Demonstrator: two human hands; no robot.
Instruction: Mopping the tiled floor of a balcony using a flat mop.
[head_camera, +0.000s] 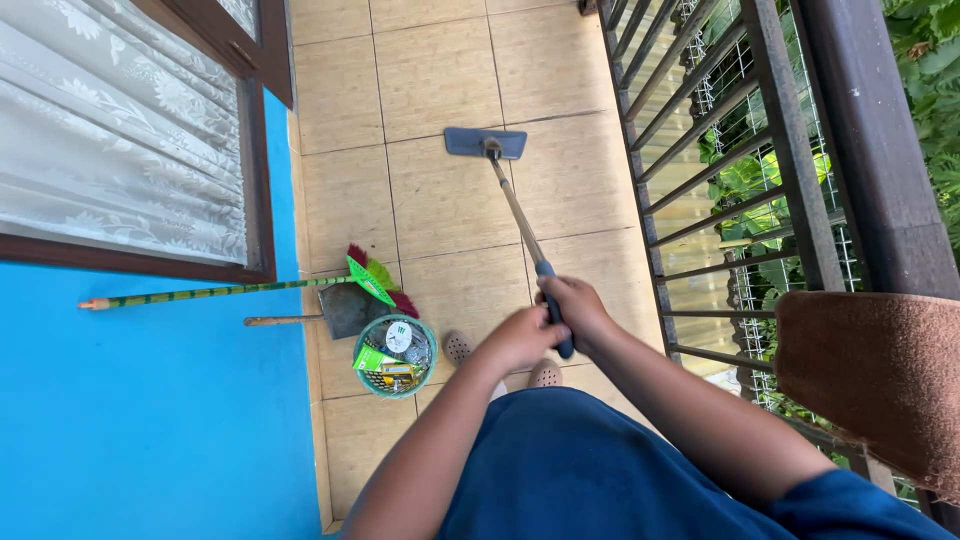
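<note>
Beige tiles (440, 200) cover the narrow balcony floor, and a flat mop (510, 200) stretches forward across them, its grey rectangular head lying flat on a tile well ahead of the person's feet. The pale wooden handle slants back toward the body and ends in a dark blue grip. The right hand (572, 308) is clenched around that grip higher up, fingers wrapped tight, while the left hand (522, 338) is clasped on the grip just beside and below it, fingers curled round the same handle; the two hands touch each other. Both bare forearms reach out over a dark blue garment. Near the left hand, against the bright blue wall (150, 420), stands a small green basket (394, 357) full of packets and a round lid. Just behind it leans a dustpan (340, 310) and a broom (240, 290) with a green striped stick and green and red bristles, lying under a dark-framed window with a lace curtain. On the right a dark metal railing (720, 180) runs along the edge, with a brown mat (870, 380) draped over its top rail and green leaves beyond.
</note>
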